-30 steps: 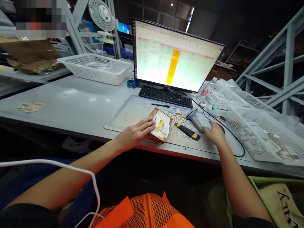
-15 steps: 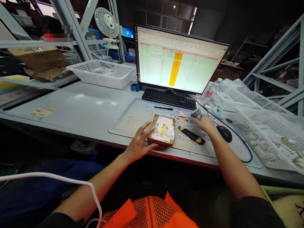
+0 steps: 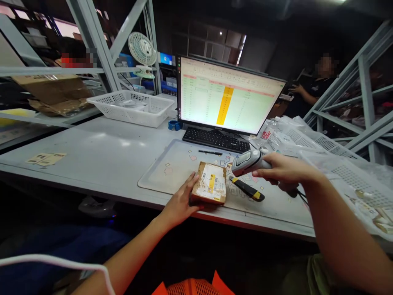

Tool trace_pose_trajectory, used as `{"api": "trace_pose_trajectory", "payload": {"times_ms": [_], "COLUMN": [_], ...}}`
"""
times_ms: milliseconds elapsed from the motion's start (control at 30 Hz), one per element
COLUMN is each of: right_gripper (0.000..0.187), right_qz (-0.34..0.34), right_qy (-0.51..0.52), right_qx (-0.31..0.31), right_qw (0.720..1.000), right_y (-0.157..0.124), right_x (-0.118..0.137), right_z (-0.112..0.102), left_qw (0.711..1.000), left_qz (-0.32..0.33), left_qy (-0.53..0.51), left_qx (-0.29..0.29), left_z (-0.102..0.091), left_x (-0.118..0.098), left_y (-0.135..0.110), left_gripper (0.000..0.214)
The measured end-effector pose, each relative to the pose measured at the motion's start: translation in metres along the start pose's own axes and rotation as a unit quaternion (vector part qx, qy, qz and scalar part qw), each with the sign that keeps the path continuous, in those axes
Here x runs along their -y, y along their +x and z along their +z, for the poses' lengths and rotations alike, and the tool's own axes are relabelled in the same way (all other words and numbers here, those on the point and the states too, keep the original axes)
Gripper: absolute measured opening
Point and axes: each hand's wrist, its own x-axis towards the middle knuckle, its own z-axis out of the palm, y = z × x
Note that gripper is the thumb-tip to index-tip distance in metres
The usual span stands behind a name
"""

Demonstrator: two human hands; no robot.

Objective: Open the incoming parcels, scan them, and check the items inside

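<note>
A small cardboard box [image 3: 211, 183] with a white and yellow shipping label lies on the pale desk mat [image 3: 162, 176] near the desk's front edge. My left hand [image 3: 179, 204] grips its left side, fingers along the edge and thumb at the front. In my right hand [image 3: 287, 169] is a grey barcode scanner [image 3: 247, 162], held above the mat with its head pointing left, over the area right of the box. Beneath the scanner lies a black and yellow utility knife [image 3: 248, 189]. A black pen [image 3: 210, 152] rests behind the box.
Behind the mat stand a keyboard [image 3: 215, 139] and a monitor [image 3: 227, 96]. A white basket [image 3: 132, 112] is at the back left, beside a roll of blue tape [image 3: 174, 125]. More white baskets [image 3: 346, 172] line the right side. A person [image 3: 310, 92] stands beyond them.
My right hand has lifted the scanner off the mat and turned it leftward. My left hand stays on the box. The view has tilted up, and a person now shows at the back right.
</note>
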Motion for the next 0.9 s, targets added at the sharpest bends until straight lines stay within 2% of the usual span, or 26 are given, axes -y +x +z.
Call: {"api": "trace_pose_trajectory", "payload": {"times_ms": [67,100,167,233,300,400,500,633,700,800,833,900], "right_gripper": [0.05,0.045,0.04,0.039,0.04,0.043,0.047,0.048,0.049,0.05,0.05,0.049], "right_qz": [0.001,0.002,0.011,0.057,0.114,0.175,0.202,0.2,0.17,0.108,0.096,0.093], "right_qy": [-0.002,-0.018,-0.09,-0.164,-0.201,-0.215,-0.219,-0.23,-0.237,-0.2,-0.181,-0.158], "right_qx": [0.027,0.022,-0.049,-0.116,-0.15,-0.167,-0.177,-0.176,-0.204,-0.228,-0.215,-0.176], "right_qw": [1.0,1.0,0.995,0.978,0.961,0.946,0.938,0.936,0.934,0.947,0.955,0.967], "right_y": [0.018,0.028,0.049,0.067,0.078,0.083,0.082,0.082,0.086,0.106,0.116,0.141], "right_x": [-0.017,-0.028,-0.053,-0.078,-0.099,-0.122,-0.133,-0.131,-0.12,-0.094,-0.085,-0.069], "right_z": [0.013,0.02,0.037,0.055,0.074,0.099,0.113,0.106,0.094,0.082,0.082,0.086], "left_qw": [1.0,1.0,1.0,0.999,0.994,0.973,0.939,0.911,0.908,0.914,0.918,0.927], "left_qz": [-0.003,-0.005,-0.011,-0.032,-0.074,-0.141,-0.199,-0.282,-0.309,-0.29,-0.278,-0.272], "left_qy": [-0.001,-0.006,-0.016,-0.036,-0.077,-0.173,-0.243,-0.233,-0.187,-0.063,-0.026,0.02], "left_qx": [0.005,0.005,0.002,0.001,-0.004,-0.061,-0.141,-0.19,-0.212,-0.275,-0.282,-0.256], "left_z": [-0.001,-0.001,-0.002,-0.003,-0.005,-0.014,-0.03,-0.054,-0.062,-0.063,-0.062,-0.06], "left_x": [0.001,0.001,0.001,0.0,-0.002,0.0,0.012,0.036,0.045,0.049,0.049,0.047], "left_y": [0.0,0.0,0.0,0.0,-0.001,-0.002,-0.001,0.0,0.0,0.002,0.002,0.002], "left_gripper": [0.104,0.1,0.09,0.084,0.082,0.092,0.096,0.088,0.096,0.121,0.125,0.124]}}
